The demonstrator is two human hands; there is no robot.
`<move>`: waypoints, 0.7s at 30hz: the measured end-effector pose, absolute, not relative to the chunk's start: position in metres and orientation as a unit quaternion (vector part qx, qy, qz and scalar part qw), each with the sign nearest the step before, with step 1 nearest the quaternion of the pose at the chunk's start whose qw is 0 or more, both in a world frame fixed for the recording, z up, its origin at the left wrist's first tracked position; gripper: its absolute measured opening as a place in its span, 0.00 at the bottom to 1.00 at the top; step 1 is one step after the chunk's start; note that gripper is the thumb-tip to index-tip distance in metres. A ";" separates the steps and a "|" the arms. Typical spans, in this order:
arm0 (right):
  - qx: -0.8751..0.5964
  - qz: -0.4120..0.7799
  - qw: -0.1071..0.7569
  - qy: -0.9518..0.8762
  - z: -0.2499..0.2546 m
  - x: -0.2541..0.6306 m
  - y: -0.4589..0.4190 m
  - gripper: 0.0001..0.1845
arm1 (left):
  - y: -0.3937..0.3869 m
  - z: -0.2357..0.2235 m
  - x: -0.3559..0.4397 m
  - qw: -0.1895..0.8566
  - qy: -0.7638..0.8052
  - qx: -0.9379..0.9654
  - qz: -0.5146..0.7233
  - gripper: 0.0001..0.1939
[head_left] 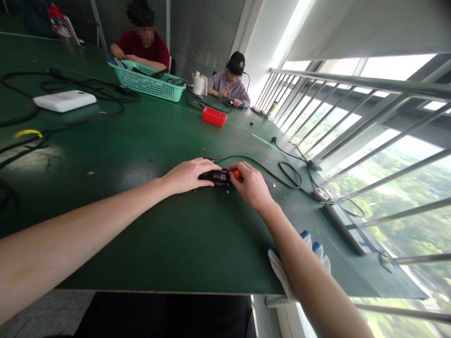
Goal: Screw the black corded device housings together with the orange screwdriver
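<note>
A small, long black device (215,176) lies on the green table with some inner parts showing. My left hand (192,175) is closed round its left end, holding it down. Over its right end is my right hand (251,183), with the fingers pinched on an orange tool handle (238,175). Most of that tool is hidden by the hand, so its kind cannot be made out. A slim greyish piece (270,184) pokes out just right of the hand; I cannot tell whether it belongs to the tool. A black cable (243,157) runs behind both hands.
White-and-blue gloves (282,270) lie under my right forearm. Farther back are a red bin (214,117), a green basket (151,87), a white box (65,100) and looped cords. Two people sit across the table (158,253). A metal railing (352,84) borders the right side.
</note>
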State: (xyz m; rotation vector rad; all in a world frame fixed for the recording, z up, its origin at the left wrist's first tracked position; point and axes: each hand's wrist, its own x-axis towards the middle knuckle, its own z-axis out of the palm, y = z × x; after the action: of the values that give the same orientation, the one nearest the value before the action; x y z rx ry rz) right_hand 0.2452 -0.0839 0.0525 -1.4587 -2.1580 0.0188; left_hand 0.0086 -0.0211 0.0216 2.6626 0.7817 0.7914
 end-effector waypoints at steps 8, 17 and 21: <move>-0.535 -0.015 0.248 -0.808 0.055 0.240 -0.091 0.14 | -0.017 0.015 0.010 0.156 0.283 0.903 0.283 0.24; -0.480 -0.011 0.142 -0.866 0.045 0.189 -0.106 0.19 | -0.007 0.012 0.011 0.234 0.313 0.870 0.299 0.23; -0.481 -0.012 0.122 -0.868 0.037 0.181 -0.100 0.13 | -0.005 0.012 0.011 0.264 0.336 0.854 0.297 0.23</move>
State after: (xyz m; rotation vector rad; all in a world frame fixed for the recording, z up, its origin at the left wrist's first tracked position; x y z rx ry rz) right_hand 0.1805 -0.0995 0.0374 -1.4031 -2.5353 -0.0362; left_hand 0.0109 -0.0046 0.0124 2.3082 0.9077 0.8030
